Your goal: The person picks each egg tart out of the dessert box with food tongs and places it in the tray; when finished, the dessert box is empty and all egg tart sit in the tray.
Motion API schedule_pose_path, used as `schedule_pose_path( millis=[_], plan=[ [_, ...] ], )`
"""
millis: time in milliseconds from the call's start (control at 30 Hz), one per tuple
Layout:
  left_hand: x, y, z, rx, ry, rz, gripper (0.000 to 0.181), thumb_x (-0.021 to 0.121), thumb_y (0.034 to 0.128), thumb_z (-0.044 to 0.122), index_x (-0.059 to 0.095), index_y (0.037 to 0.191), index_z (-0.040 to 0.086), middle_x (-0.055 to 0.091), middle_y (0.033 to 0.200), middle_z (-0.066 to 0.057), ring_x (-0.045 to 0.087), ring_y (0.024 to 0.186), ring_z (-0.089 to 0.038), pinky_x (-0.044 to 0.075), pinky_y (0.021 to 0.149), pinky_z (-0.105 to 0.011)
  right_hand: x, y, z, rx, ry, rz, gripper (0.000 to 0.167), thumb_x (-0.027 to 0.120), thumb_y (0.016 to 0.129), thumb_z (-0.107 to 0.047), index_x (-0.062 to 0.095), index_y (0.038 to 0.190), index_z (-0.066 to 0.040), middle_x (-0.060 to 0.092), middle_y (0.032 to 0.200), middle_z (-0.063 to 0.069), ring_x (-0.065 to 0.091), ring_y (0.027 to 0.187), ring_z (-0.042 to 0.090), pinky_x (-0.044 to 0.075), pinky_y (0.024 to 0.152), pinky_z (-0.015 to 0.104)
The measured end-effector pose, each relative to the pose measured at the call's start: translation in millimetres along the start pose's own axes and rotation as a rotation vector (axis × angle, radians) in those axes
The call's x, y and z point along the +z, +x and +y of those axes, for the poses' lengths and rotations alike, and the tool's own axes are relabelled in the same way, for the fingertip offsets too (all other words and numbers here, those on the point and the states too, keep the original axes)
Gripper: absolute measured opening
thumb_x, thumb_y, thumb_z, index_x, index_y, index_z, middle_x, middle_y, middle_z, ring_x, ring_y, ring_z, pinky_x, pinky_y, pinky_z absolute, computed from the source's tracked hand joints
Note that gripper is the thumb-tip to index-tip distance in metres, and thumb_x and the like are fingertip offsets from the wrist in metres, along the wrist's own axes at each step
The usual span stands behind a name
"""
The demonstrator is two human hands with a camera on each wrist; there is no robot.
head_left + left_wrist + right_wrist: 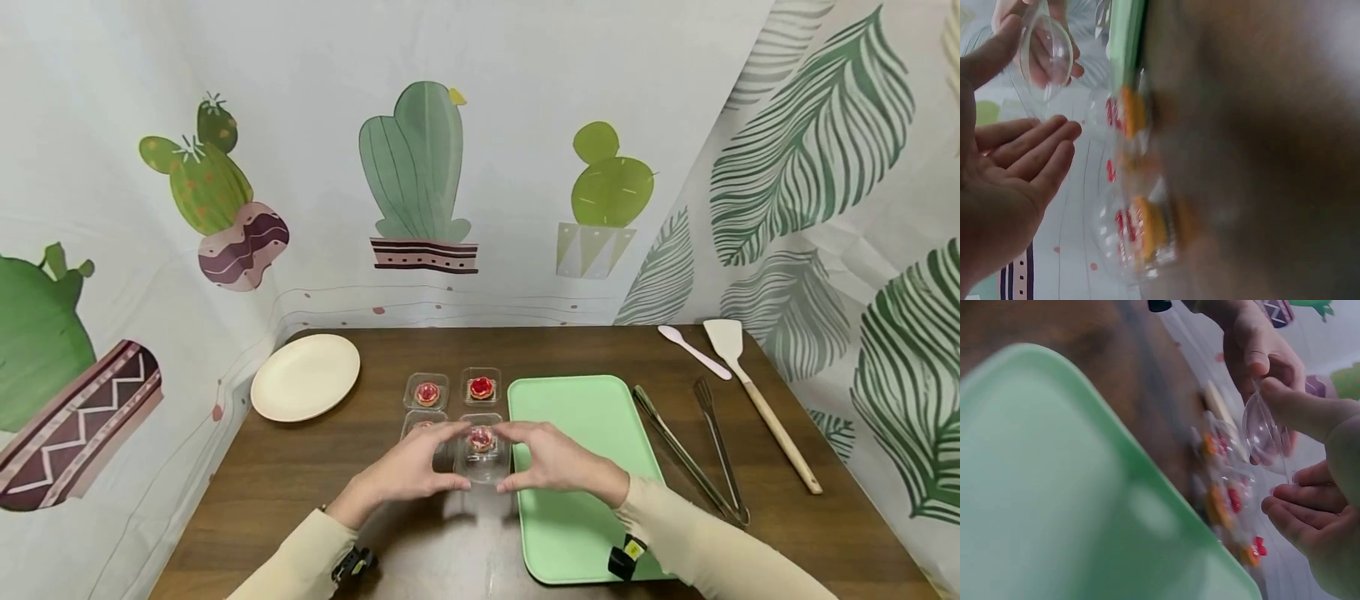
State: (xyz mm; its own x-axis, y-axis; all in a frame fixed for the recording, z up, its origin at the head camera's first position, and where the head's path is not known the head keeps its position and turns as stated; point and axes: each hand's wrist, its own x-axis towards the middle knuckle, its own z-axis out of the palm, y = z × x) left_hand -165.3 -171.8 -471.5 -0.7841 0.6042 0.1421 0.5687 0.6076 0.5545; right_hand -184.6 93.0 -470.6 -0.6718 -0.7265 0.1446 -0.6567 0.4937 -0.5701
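My left hand (408, 467) and right hand (558, 462) face each other, thumbs and fingertips at opposite edges of a clear domed lid (482, 471). Through or just beyond that lid shows a red-topped tart (481, 439). In the left wrist view the lid (1047, 59) stands on edge between the hands, apart from the packed tarts (1147, 228); the right wrist view shows the lid (1266, 434) held likewise. Behind are two tarts in clear containers, one left (427, 393) and one right (482, 387). My left fingers partly hide another tart (423, 425).
A green tray (577, 417) lies beside the containers, under my right forearm. At the back left is a cream plate (305, 377). Two metal tongs (686, 450) (722, 446), a white spatula (772, 421) and a pale pink spoon (693, 350) lie to the right on the brown table (277, 500).
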Motion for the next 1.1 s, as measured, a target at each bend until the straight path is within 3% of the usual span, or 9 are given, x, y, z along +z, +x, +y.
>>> schedule_pose_path(
  millis=[267,500,700,1100],
  plan=[
    [26.7,-26.5,6.6,-0.042,0.056,-0.012,0.085,0.080,0.0747,0.048,0.049,0.140,0.002,0.057,0.138,-0.011,0.056,0.125,-0.025,0.045,0.106,-0.042,19,-13.9,-6,-0.057,-0.145,-0.105,0.086,0.076,0.075,-0.055,0.052,0.137,-0.001,0.057,0.137,0.016,0.055,0.125,0.030,0.046,0.105,0.043],
    [45.9,-37.5,9.0,-0.073,0.104,-0.020,0.088,0.081,0.0729,0.047,0.048,0.141,0.002,0.057,0.137,-0.013,0.057,0.123,-0.026,0.046,0.105,-0.040,34,-18.3,-3,-0.188,-0.270,-0.122,0.084,0.077,0.075,-0.053,0.054,0.135,0.001,0.061,0.131,0.014,0.057,0.119,0.023,0.047,0.104,0.033],
    [49.8,-38.5,10.7,-0.060,0.160,-0.009,0.087,0.082,0.0721,0.046,0.049,0.139,0.000,0.059,0.135,-0.015,0.059,0.121,-0.028,0.048,0.103,-0.042,40,-17.7,2,-0.261,-0.313,-0.082,0.083,0.078,0.074,-0.053,0.056,0.132,0.002,0.063,0.126,0.013,0.058,0.113,0.022,0.050,0.100,0.031],
    [48.6,-38.3,14.8,-0.095,0.184,-0.039,0.088,0.080,0.0733,0.048,0.047,0.140,0.001,0.057,0.136,-0.015,0.057,0.122,-0.029,0.047,0.104,-0.045,38,-19.3,-2,-0.242,-0.321,-0.102,0.082,0.076,0.077,-0.053,0.055,0.132,0.004,0.061,0.128,0.014,0.057,0.115,0.023,0.049,0.101,0.031]
  ],
)
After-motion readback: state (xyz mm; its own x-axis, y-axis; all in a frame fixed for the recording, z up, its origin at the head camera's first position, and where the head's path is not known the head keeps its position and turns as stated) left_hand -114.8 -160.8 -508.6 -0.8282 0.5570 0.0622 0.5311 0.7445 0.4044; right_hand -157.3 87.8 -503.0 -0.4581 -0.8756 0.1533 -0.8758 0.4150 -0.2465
